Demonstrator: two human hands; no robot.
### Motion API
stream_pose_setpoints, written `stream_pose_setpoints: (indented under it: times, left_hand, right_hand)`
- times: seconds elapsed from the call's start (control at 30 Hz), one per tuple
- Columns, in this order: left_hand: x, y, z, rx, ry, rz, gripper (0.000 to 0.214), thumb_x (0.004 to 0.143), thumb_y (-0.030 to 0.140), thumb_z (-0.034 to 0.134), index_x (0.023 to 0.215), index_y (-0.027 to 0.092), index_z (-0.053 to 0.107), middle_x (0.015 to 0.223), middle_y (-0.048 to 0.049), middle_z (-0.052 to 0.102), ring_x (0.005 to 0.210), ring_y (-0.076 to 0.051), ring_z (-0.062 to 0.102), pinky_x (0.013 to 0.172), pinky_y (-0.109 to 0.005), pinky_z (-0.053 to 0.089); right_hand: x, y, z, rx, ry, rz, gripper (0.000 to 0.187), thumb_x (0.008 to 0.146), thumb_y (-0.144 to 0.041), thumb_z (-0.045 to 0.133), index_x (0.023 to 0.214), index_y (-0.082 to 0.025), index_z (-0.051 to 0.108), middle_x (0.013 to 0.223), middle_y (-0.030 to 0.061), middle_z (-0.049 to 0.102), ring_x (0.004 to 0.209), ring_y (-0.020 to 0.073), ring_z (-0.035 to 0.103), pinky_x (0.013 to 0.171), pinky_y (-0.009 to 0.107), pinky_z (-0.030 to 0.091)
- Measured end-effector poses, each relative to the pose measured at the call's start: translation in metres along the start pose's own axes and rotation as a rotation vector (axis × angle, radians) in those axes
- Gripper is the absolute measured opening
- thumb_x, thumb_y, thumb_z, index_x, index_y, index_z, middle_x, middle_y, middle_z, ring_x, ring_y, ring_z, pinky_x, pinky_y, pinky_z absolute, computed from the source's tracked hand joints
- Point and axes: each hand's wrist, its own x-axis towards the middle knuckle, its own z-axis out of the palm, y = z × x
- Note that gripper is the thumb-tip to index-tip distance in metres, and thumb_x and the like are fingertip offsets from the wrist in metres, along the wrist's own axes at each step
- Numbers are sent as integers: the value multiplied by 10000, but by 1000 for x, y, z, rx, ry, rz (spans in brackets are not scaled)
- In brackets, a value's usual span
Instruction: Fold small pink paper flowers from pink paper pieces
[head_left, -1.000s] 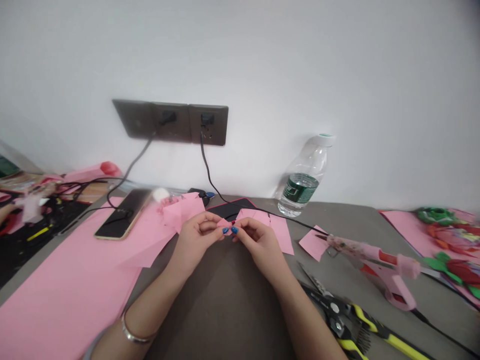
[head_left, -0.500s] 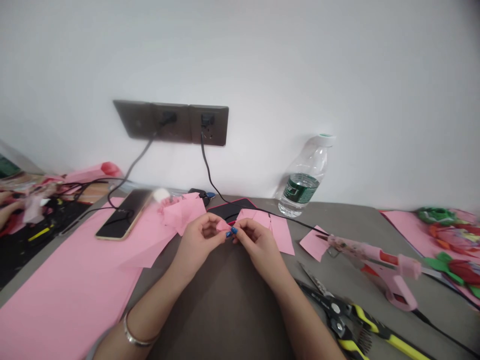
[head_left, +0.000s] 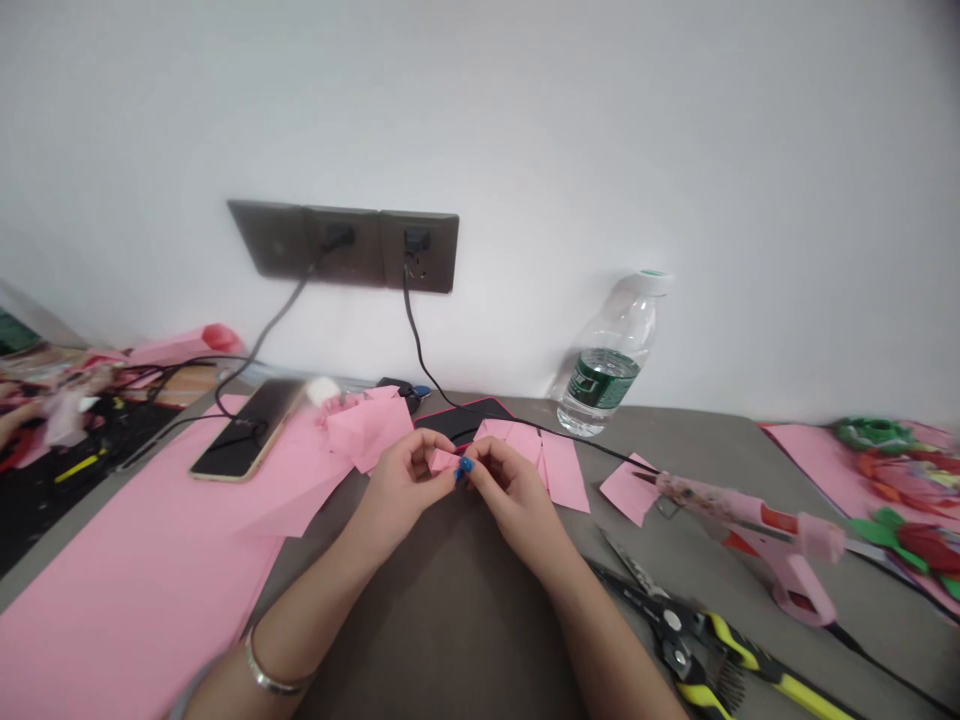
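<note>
Between my two hands is a small folded piece of pink paper (head_left: 444, 460), mostly covered by fingers. My left hand (head_left: 403, 482) pinches it from the left with thumb and fingertips. From the right, my right hand (head_left: 510, 488) closes thumb and fingers at the paper's edge, and the blue-nailed thumbs meet there. Just beyond my right hand lie pink paper pieces (head_left: 566, 472) on the grey table (head_left: 442, 620). A crumpled pink paper shape (head_left: 371, 428) rests beyond my left hand.
Large pink sheets (head_left: 150, 560) and a phone (head_left: 244, 435) lie left. To the right are a pink glue gun (head_left: 757, 530), yellow-black pliers (head_left: 675, 630), a pink square (head_left: 630, 488) and a leaning water bottle (head_left: 611, 360). Cables run from the wall sockets (head_left: 345, 245). Far left, another person's hand (head_left: 19, 415) shows.
My fingers have shifted slightly on the small pink paper, and the thumbs sit closer together. The other person's hand at far left has moved a little. Things on the table stay put.
</note>
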Motion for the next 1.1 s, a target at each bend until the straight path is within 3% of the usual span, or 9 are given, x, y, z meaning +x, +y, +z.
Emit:
stream_pose_setpoints:
  times: [0.23, 0.4, 0.53, 0.8, 1.1]
  left_hand:
    - [-2, 5, 2, -135, -31, -82, 184, 735, 261, 755, 848, 166, 646, 784, 4, 666, 731, -117, 626, 713, -223, 520]
    - [-2, 2, 2, -201, -9, -144, 208, 717, 260, 780, 858, 167, 659, 838, -11, 699, 813, -134, 657, 786, -249, 540]
    - [-1, 0, 2, -177, -24, -133, 158, 740, 260, 757, 843, 163, 686, 866, -16, 703, 854, -136, 656, 787, -230, 536]
    - [-3, 2, 2, -140, -26, -150, 181, 741, 289, 765, 867, 168, 719, 868, -35, 753, 859, -154, 686, 759, -220, 539]
    - [-3, 3, 2, -180, -18, -193, 221, 705, 290, 810, 878, 170, 742, 779, -30, 767, 830, -159, 716, 752, -218, 556]
  right_hand:
    - [3, 1, -3, 25, 99, -18, 129, 866, -303, 572, 787, -201, 569, 724, 6, 566, 645, 155, 525, 598, 280, 421]
    - [3, -6, -5, -192, 228, -267, 81, 811, -160, 613, 754, -215, 631, 837, 42, 604, 821, 200, 578, 682, 314, 449]
    - [2, -5, -5, -254, 240, -289, 101, 806, -141, 620, 790, -225, 673, 955, 67, 626, 963, 231, 605, 765, 347, 481]
    - [4, -3, -7, -225, 191, -252, 108, 797, -114, 610, 793, -219, 637, 947, 62, 654, 971, 217, 603, 768, 327, 473]
    - [3, -7, -7, -255, 157, -336, 149, 814, -75, 582, 801, -217, 625, 943, 63, 627, 944, 208, 603, 780, 325, 480]
